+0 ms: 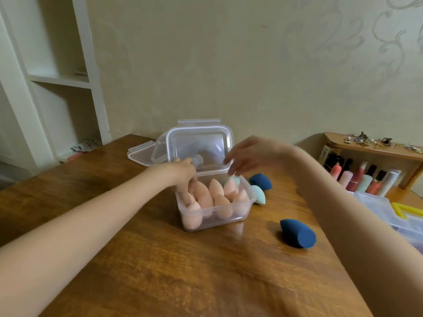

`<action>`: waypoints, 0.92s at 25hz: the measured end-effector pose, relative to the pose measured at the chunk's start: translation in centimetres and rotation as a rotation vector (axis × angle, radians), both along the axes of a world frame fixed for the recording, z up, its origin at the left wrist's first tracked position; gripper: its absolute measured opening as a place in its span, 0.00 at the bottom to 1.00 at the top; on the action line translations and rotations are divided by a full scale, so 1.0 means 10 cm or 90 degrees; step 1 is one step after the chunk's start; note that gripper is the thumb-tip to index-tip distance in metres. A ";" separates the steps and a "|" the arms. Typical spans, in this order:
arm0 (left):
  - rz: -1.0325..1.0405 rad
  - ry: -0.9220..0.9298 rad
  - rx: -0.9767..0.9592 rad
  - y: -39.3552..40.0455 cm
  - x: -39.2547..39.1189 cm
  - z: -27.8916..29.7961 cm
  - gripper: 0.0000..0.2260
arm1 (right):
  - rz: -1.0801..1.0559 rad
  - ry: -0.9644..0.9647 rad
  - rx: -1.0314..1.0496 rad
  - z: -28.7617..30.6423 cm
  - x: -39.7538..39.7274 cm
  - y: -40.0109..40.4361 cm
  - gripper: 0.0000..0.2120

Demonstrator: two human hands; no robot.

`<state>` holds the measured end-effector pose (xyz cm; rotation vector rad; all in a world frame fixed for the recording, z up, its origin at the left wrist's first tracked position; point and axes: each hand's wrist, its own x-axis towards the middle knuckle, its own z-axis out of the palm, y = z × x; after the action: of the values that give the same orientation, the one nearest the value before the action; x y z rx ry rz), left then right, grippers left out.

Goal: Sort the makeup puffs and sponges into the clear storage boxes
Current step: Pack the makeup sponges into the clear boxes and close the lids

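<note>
Two hands work over a clear box of peach sponges mid-tabletop: left hand fingers dip among them, grasp unclear; right hand pinches a mint sponge above the box's far-right corner.

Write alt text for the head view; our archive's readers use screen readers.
A person's left hand reaches into a clear box packed with peach sponges while the right hand holds a mint sponge over it. Another mint sponge and two navy sponges lie on the wooden table.
</note>
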<state>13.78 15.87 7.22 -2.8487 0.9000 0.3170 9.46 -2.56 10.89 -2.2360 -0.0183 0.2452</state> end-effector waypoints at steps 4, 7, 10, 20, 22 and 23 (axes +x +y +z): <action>-0.015 0.001 0.033 -0.06 0.04 0.01 0.12 | -0.230 -0.147 -0.250 -0.17 0.66 -0.31 0.13; -0.018 0.004 0.046 -0.07 0.09 -0.02 0.12 | -0.154 -0.078 -0.370 -0.60 1.02 -0.46 0.17; -0.025 -0.011 0.055 -0.08 0.10 -0.06 0.10 | -0.185 -0.064 -0.393 -0.85 1.27 -0.58 0.19; -0.008 0.125 -0.092 0.03 0.00 0.13 0.17 | -0.055 -0.191 0.131 -0.01 0.10 -0.23 0.13; 0.017 0.099 -0.110 -0.05 -0.13 0.02 0.16 | 0.084 -0.043 0.195 -0.08 -0.07 -0.08 0.11; 0.035 0.058 -0.118 -0.09 -0.19 -0.07 0.14 | 0.148 0.043 0.206 -0.14 -0.09 -0.01 0.09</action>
<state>11.91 15.02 6.52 -3.0545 0.9141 0.3929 8.54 -2.68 9.51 -1.9018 -0.2647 0.4136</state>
